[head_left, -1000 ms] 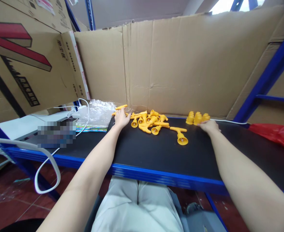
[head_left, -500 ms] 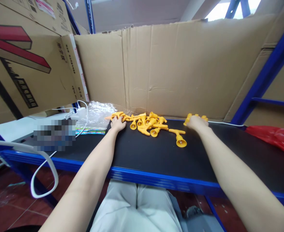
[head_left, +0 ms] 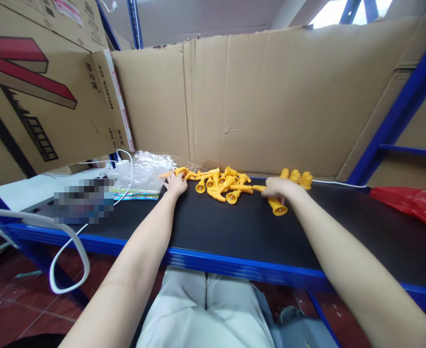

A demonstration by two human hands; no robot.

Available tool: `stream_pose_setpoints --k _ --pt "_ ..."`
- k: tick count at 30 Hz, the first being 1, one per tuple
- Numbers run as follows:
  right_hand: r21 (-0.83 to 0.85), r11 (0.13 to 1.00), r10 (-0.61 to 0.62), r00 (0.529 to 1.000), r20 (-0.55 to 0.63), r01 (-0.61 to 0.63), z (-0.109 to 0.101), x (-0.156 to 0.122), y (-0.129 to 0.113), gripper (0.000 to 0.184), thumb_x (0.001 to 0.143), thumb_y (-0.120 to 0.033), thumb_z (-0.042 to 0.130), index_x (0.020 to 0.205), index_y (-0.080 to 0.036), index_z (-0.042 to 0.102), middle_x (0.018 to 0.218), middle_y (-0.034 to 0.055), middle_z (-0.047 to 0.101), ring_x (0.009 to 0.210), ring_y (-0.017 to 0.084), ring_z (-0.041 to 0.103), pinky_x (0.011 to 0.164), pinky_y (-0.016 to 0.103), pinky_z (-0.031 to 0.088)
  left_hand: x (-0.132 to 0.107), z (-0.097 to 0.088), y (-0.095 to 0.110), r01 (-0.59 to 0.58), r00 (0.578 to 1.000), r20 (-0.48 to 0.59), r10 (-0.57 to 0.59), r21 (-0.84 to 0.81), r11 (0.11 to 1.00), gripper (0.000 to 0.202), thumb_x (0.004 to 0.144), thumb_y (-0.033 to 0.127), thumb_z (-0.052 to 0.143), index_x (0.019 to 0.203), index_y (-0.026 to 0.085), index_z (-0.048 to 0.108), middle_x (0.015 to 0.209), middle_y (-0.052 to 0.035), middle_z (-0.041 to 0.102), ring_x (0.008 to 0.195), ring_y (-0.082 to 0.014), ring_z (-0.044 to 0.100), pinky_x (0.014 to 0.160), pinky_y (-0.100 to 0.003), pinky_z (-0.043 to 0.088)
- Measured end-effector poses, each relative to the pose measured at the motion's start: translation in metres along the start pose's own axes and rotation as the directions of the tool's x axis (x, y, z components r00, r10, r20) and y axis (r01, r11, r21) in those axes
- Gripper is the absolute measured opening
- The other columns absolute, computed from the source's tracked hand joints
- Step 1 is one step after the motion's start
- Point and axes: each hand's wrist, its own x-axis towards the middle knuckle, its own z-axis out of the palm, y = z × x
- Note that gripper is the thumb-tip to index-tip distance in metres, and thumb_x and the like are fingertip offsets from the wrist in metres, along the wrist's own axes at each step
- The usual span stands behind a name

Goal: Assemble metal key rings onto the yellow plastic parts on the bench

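Observation:
My right hand (head_left: 280,189) is closed round the stem of a yellow T-handled, bell-shaped piece (head_left: 279,210). The cup of that piece faces me, and part of its handle sticks out left of my fingers. My left hand (head_left: 176,184) rests at the left end of a loose pile of the same yellow pieces (head_left: 230,183). Its fingers are spread and touch a yellow piece (head_left: 180,171) there. Several more yellow pieces (head_left: 306,180) stand cup-up or cup-down, I cannot tell which, in a short row behind my right hand.
The black shelf top (head_left: 216,227) has a blue metal front edge (head_left: 234,270). Cardboard (head_left: 271,96) walls off the back. Clear plastic bags (head_left: 143,171) and a white cable (head_left: 85,261) lie left; a red plastic bag (head_left: 408,203) lies right. A large carton (head_left: 46,121) stands at left.
My right hand has left the row of yellow pieces, moved left and toward me, and taken hold of the single yellow piece, which has shifted slightly right. My left hand has barely moved.

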Motion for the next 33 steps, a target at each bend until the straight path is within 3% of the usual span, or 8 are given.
stream_pose_setpoints --k 4,7,12,15,21,25,29,33 --pt "-0.096 0.995 -0.057 0.915 -0.400 0.020 -0.006 -0.006 -0.002 0.030 0.079 -0.033 0.052 0.096 -0.013 0.066 0.089 0.0185 0.065 0.082 0.030 0.062 0.066 0.036 0.042 -0.002 -0.007 0.010 -0.115 0.990 -0.087 0.114 -0.007 0.993 0.037 0.085 0.034 0.044 0.116 0.020 0.055 0.142 -0.0141 0.028 0.131 -0.0338 0.026 0.102 -0.051 0.028" --pt "-0.190 0.972 -0.225 0.790 -0.571 0.140 -0.002 -0.013 -0.013 0.034 0.086 -0.035 0.040 0.101 -0.016 0.064 0.098 0.0150 0.064 0.084 0.027 0.060 0.068 0.034 0.038 -0.015 -0.019 0.031 -0.419 0.894 -0.201 0.399 -0.063 0.906 0.044 0.084 0.034 0.046 0.125 0.016 0.048 0.142 -0.0156 0.029 0.130 -0.0296 0.029 0.105 -0.043 0.028" --pt "-0.501 0.787 -0.616 0.500 -0.609 0.361 0.010 -0.027 -0.038 0.031 0.091 -0.032 0.036 0.098 -0.014 0.060 0.099 0.0121 0.060 0.080 0.020 0.056 0.069 0.031 0.030 -0.059 -0.044 0.078 -0.790 0.610 -0.108 0.785 -0.154 0.593 0.056 0.087 0.042 0.043 0.139 0.028 0.027 0.128 -0.0080 0.046 0.111 -0.0206 0.051 0.090 -0.033 0.042" --pt "-0.581 0.700 -0.714 0.403 -0.572 0.415 0.015 -0.034 -0.051 0.031 0.093 -0.030 0.034 0.095 -0.012 0.060 0.095 0.0116 0.060 0.080 0.019 0.054 0.071 0.031 0.026 -0.075 -0.047 0.093 -0.769 0.639 -0.029 0.769 -0.039 0.638 0.045 0.087 0.041 0.042 0.130 0.025 0.042 0.110 -0.0077 0.058 0.095 -0.0208 0.059 0.079 -0.031 0.045" --pt "-0.483 0.744 -0.668 0.533 -0.520 0.461 0.019 -0.035 -0.059 0.025 0.092 -0.027 0.039 0.095 -0.011 0.058 0.093 0.0108 0.064 0.080 0.019 0.055 0.072 0.031 0.024 -0.068 -0.043 0.088 -0.681 0.729 -0.047 0.683 0.044 0.731 0.032 0.082 0.031 0.050 0.112 0.024 0.056 0.101 -0.0061 0.064 0.090 -0.0202 0.060 0.072 -0.027 0.042" --pt "-0.456 0.772 -0.634 0.598 -0.491 0.444 0.016 -0.034 -0.058 0.019 0.090 -0.022 0.042 0.094 -0.011 0.058 0.094 0.0115 0.065 0.082 0.020 0.057 0.072 0.030 0.024 -0.063 -0.042 0.087 -0.669 0.742 -0.069 0.666 -0.028 0.743 0.030 0.076 0.027 0.053 0.105 0.023 0.059 0.090 -0.0045 0.065 0.082 -0.0192 0.060 0.068 -0.026 0.040" --pt "-0.495 0.763 -0.642 0.574 -0.508 0.416 0.013 -0.037 -0.061 0.017 0.088 -0.018 0.044 0.092 -0.011 0.059 0.093 0.0114 0.064 0.083 0.020 0.056 0.078 0.032 0.024 -0.060 -0.039 0.090 -0.586 0.797 -0.026 0.603 -0.277 0.762 0.021 0.068 0.022 0.057 0.088 0.019 0.062 0.065 0.0008 0.058 0.063 -0.0132 0.054 0.058 -0.023 0.038" --pt "-0.558 0.735 -0.673 0.508 -0.537 0.384 0.016 -0.040 -0.065 0.019 0.088 -0.013 0.041 0.091 -0.012 0.059 0.089 0.0092 0.063 0.084 0.020 0.054 0.086 0.035 0.021 -0.056 -0.040 0.086 -0.286 0.820 0.260 0.509 -0.585 0.759 0.009 0.068 0.024 0.058 0.073 0.017 0.055 0.050 0.0055 0.044 0.041 -0.0062 0.039 0.043 -0.020 0.029"
